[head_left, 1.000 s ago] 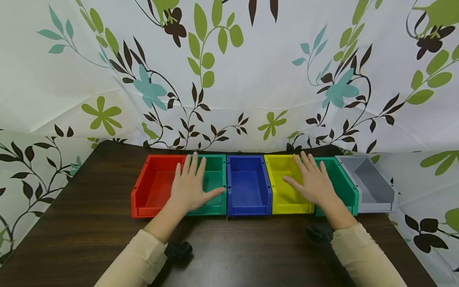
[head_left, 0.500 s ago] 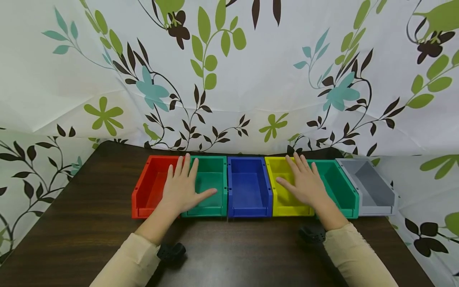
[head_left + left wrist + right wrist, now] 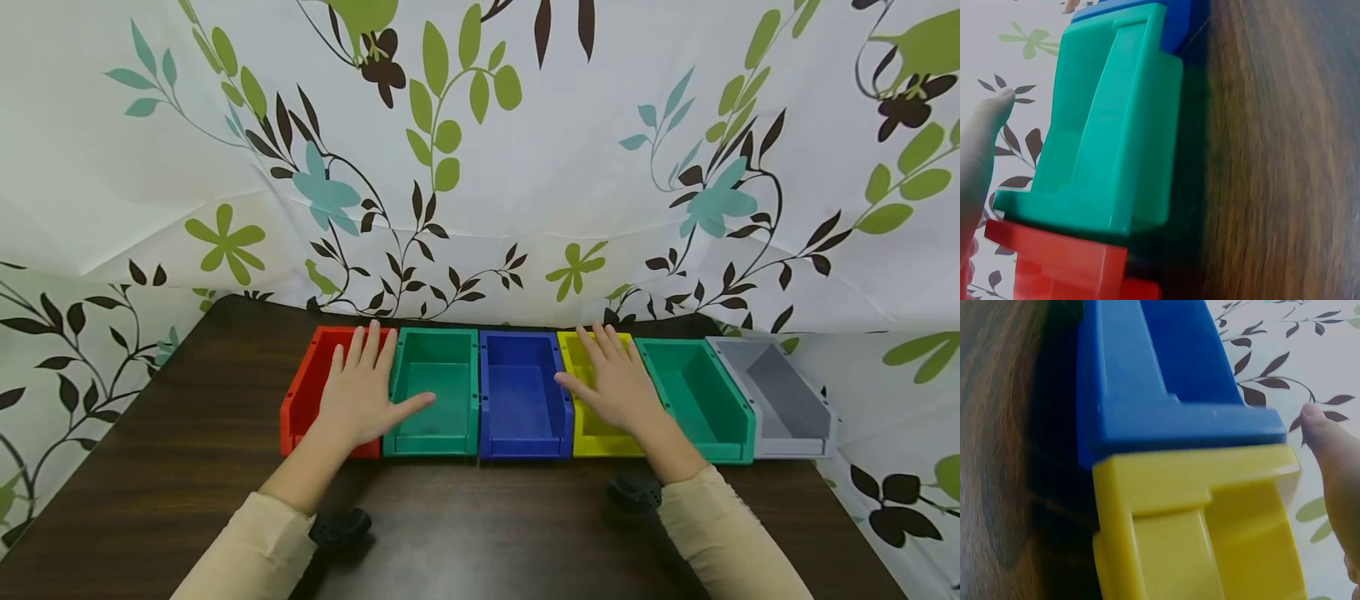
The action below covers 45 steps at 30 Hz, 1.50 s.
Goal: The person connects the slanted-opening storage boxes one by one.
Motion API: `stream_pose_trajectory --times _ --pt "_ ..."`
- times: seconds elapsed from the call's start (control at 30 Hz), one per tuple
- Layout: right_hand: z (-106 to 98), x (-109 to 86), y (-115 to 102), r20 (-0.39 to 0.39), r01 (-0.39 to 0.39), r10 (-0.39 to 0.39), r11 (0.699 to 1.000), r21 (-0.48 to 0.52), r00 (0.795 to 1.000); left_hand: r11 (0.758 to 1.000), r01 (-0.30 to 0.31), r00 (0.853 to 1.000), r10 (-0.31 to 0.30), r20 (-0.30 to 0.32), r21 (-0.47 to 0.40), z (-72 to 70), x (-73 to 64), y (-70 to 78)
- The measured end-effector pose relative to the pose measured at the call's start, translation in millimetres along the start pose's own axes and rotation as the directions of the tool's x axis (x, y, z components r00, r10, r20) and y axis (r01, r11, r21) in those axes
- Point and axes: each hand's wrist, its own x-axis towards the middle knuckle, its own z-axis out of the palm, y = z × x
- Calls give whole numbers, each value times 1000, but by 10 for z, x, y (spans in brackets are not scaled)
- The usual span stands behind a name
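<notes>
My left hand (image 3: 358, 392) is held over the red bin (image 3: 303, 400), fingers straight and spread, its thumb reaching across the green bin (image 3: 435, 392) beside it. Over the yellow bin (image 3: 592, 435) my right hand (image 3: 617, 385) is likewise spread flat, thumb pointing left toward the blue bin (image 3: 525, 396). Neither hand holds anything. The left wrist view has the left thumb (image 3: 991, 119) above the green bin's side. In the right wrist view the right thumb (image 3: 1322, 434) shows beside the blue and yellow bins.
Right of the yellow bin stand a second green bin (image 3: 693, 396) and a grey bin (image 3: 783, 396), all in one row on the dark wooden table (image 3: 480, 533). Behind the row hangs a white cloth (image 3: 540, 150) with printed leaves. Black straps (image 3: 341, 527) circle both wrists.
Both hands have drifted left, the left one from the green bin to over the red bin, the right one further across the yellow bin. The bins stay in place; the view shifts slightly.
</notes>
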Motion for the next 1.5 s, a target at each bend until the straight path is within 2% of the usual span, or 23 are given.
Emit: stream_pose_trajectory --times 0.23,0.4,0.63,0.77,0.9,1.1,1.13,1.27,1.37,1.43,1.5 --pt "35 55 -167 8 14 -15 998 65 1000 998 34 999 -34 -4 -57 -58 -40 -170" --pt "68 67 -274 16 -5 2 980 197 1000 992 56 997 -60 -38 -109 -56 -62 -321" --pt "12 68 -444 8 -35 35 919 393 999 979 100 989 -117 -86 -179 -102 -116 -533" --pt "-26 106 -548 10 -46 47 859 509 999 959 162 979 -186 -83 -234 -129 -172 -647" --pt "-65 165 -663 72 -80 43 744 663 996 920 230 965 -257 -46 -317 -125 -247 -753" --pt "-111 245 -853 219 -183 7 575 797 976 816 303 936 -351 -6 -492 -96 -354 -872" --pt "-117 258 -884 249 -206 -8 536 818 969 804 306 933 -360 -8 -510 -91 -364 -883" --pt "-143 307 -991 362 -314 -73 361 878 929 782 302 928 -372 -19 -545 -86 -367 -906" --pt "-162 340 -1031 419 -388 -106 231 892 902 770 293 927 -373 -27 -566 -91 -350 -909" --pt "-176 359 -1046 448 -427 -117 163 889 887 759 292 926 -377 -27 -582 -96 -344 -907" --pt "-196 374 -1055 467 -455 -128 117 883 875 750 289 924 -381 -32 -594 -98 -340 -906"
